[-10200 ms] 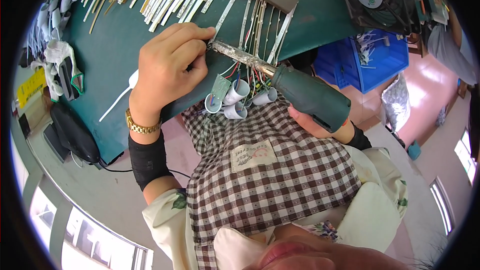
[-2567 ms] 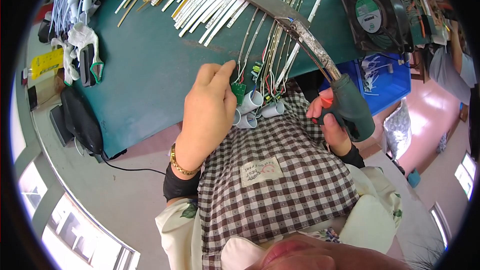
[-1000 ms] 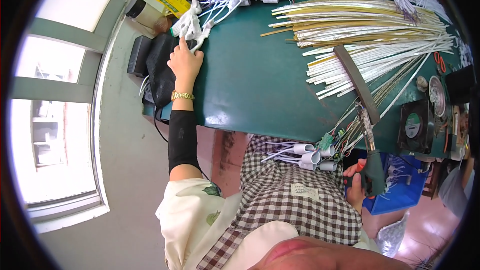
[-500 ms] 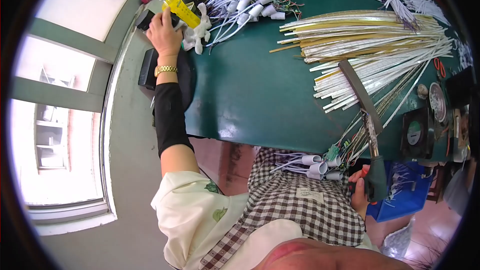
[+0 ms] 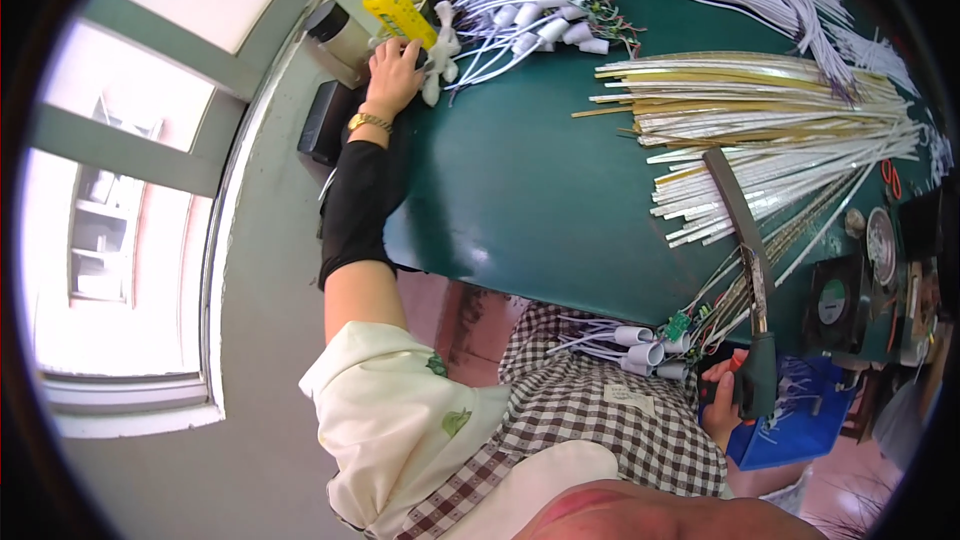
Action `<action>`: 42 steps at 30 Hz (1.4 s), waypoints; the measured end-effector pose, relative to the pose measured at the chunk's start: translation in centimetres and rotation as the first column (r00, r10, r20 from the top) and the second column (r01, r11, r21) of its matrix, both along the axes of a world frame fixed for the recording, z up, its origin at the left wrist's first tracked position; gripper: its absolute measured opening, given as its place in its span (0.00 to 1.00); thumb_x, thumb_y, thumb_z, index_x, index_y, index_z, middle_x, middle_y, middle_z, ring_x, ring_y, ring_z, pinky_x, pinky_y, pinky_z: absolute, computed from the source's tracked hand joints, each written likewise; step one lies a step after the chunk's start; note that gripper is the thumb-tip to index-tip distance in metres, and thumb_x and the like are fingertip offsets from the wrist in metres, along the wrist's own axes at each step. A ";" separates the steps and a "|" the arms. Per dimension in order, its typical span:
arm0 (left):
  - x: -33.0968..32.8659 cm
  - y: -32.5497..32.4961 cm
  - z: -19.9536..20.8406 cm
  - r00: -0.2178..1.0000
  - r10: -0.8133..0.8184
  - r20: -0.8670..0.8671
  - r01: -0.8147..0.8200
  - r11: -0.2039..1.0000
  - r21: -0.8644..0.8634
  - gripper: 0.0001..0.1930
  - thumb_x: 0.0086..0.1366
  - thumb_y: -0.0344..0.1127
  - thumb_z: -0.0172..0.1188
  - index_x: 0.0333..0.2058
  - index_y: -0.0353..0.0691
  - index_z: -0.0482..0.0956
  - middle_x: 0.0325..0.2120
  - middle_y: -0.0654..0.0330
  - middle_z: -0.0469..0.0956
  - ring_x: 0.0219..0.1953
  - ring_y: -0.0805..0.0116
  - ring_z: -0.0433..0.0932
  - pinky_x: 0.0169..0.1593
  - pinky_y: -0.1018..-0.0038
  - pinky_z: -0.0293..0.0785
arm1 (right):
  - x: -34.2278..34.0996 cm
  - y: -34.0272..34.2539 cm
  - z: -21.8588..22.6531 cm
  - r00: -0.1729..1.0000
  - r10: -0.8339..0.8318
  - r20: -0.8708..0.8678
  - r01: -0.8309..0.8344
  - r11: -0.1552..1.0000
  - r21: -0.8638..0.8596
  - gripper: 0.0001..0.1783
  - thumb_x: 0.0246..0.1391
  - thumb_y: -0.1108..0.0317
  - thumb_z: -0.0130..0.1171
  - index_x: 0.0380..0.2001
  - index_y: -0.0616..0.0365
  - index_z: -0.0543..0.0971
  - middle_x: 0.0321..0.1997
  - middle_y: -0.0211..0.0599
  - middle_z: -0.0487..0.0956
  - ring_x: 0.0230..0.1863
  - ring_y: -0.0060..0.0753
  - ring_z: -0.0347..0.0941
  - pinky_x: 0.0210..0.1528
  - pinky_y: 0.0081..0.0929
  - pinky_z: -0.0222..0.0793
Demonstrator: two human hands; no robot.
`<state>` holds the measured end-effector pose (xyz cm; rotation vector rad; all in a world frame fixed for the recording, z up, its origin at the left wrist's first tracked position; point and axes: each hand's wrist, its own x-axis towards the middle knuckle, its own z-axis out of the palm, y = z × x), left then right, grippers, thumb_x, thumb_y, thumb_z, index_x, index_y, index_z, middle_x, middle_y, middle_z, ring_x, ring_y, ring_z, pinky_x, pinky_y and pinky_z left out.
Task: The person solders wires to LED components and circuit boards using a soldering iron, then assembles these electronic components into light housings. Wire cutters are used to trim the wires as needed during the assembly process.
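At the far left of the green table, my left hand (image 5: pixel 394 80) has its fingers curled down over a small dark object, mostly hidden beneath them. Close beside it are a black-lidded jar (image 5: pixel 338 38), a yellow bottle (image 5: pixel 398 12) and a crumpled white piece (image 5: pixel 440 55). My right hand (image 5: pixel 722 402), by the near table edge, is closed around a tool with a dark green handle (image 5: pixel 762 375) and red parts. A metal shaft and a long flat brown-grey bar (image 5: pixel 738 210) extend from that handle; its exact kind is unclear. White cylindrical holders (image 5: pixel 645 352) with wires lie beside that hand.
Bundled white and yellow strips (image 5: pixel 750 100) spread across the table's right side. White wired holders (image 5: pixel 545 0) are heaped at the back. Red-handled scissors (image 5: pixel 890 178) lie far right, near a black device (image 5: pixel 838 300). A blue bin (image 5: pixel 800 430) stands below the right edge.
My left hand has shifted from beside the jar's black lid toward the table edge, below the yellow bottle. The view has moved slightly. My right hand keeps its hold on the tool.
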<state>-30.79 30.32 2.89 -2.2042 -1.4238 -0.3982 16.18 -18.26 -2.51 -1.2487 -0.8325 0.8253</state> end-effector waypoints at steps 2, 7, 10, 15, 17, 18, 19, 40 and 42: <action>1.2 -0.1 -0.9 0.994 0.105 -0.021 -0.106 0.994 -0.018 0.27 0.59 0.51 0.59 0.56 0.47 0.70 0.53 0.56 0.69 0.60 0.53 0.62 0.60 0.47 0.55 | -0.2 0.1 0.1 1.000 0.011 0.011 -0.011 1.000 0.015 0.19 0.61 0.73 0.49 0.54 0.66 0.65 0.30 0.35 0.71 0.30 0.26 0.67 0.36 0.26 0.69; 2.4 0.2 -0.9 0.981 0.157 -0.112 -0.183 0.940 -0.287 0.26 0.67 0.52 0.50 0.61 0.52 0.65 0.60 0.54 0.62 0.66 0.50 0.54 0.63 0.36 0.44 | 0.1 0.3 0.5 0.998 0.019 0.056 -0.022 0.998 0.060 0.19 0.61 0.73 0.49 0.54 0.67 0.65 0.31 0.37 0.71 0.30 0.28 0.67 0.36 0.29 0.70; 2.5 0.0 -0.5 0.964 0.250 -0.085 -0.264 0.905 -0.334 0.23 0.66 0.47 0.50 0.58 0.52 0.68 0.59 0.53 0.64 0.64 0.49 0.57 0.63 0.35 0.46 | 0.0 0.3 0.4 0.997 0.037 0.068 -0.042 0.996 0.073 0.18 0.61 0.72 0.49 0.54 0.67 0.65 0.30 0.37 0.71 0.30 0.28 0.67 0.36 0.28 0.70; 5.9 -1.9 -2.4 0.969 0.245 -0.011 -0.245 0.965 -0.094 0.23 0.61 0.35 0.49 0.56 0.44 0.69 0.59 0.48 0.63 0.65 0.43 0.56 0.63 0.37 0.50 | 0.5 0.1 0.2 0.991 0.040 0.128 -0.054 0.992 0.115 0.18 0.63 0.72 0.48 0.55 0.66 0.65 0.29 0.36 0.70 0.30 0.27 0.67 0.36 0.27 0.69; 6.6 -4.4 -3.2 0.986 0.131 0.100 -0.128 0.991 -0.036 0.25 0.60 0.35 0.51 0.58 0.44 0.68 0.63 0.48 0.58 0.68 0.44 0.53 0.64 0.41 0.52 | 0.9 -0.2 0.1 0.992 0.038 0.119 -0.050 0.994 0.102 0.18 0.63 0.72 0.48 0.54 0.66 0.65 0.29 0.36 0.70 0.30 0.27 0.67 0.36 0.26 0.69; 6.9 -5.6 -3.3 0.991 0.067 0.118 -0.068 0.998 0.000 0.26 0.60 0.35 0.53 0.59 0.44 0.68 0.64 0.48 0.56 0.68 0.45 0.52 0.64 0.43 0.52 | 1.1 -0.4 0.1 0.994 0.027 0.108 -0.036 0.996 0.086 0.18 0.63 0.72 0.48 0.54 0.66 0.65 0.30 0.36 0.70 0.30 0.26 0.67 0.36 0.26 0.69; 6.7 -7.0 -3.2 0.990 0.068 0.120 -0.068 0.998 -0.001 0.26 0.60 0.35 0.53 0.59 0.44 0.68 0.64 0.48 0.56 0.68 0.45 0.52 0.64 0.43 0.52 | 1.2 -0.5 0.0 0.994 0.027 0.110 -0.037 0.996 0.085 0.18 0.63 0.72 0.48 0.54 0.66 0.65 0.30 0.36 0.70 0.30 0.26 0.67 0.36 0.26 0.69; 20.9 1.5 4.8 0.823 -0.478 0.306 0.490 0.871 0.044 0.28 0.58 0.31 0.61 0.57 0.40 0.66 0.55 0.52 0.69 0.61 0.51 0.64 0.61 0.54 0.62 | 0.7 -1.0 0.6 0.995 -0.053 0.080 0.052 0.999 0.005 0.18 0.63 0.70 0.49 0.55 0.63 0.65 0.31 0.35 0.71 0.33 0.28 0.69 0.40 0.29 0.70; 22.9 2.5 4.8 0.885 -0.461 0.064 0.460 0.887 0.030 0.27 0.58 0.32 0.61 0.57 0.45 0.67 0.51 0.58 0.72 0.59 0.56 0.67 0.59 0.53 0.64 | 0.2 -1.1 0.5 0.994 -0.085 0.065 0.086 0.996 -0.012 0.18 0.63 0.70 0.49 0.54 0.63 0.66 0.31 0.34 0.71 0.33 0.28 0.69 0.40 0.29 0.70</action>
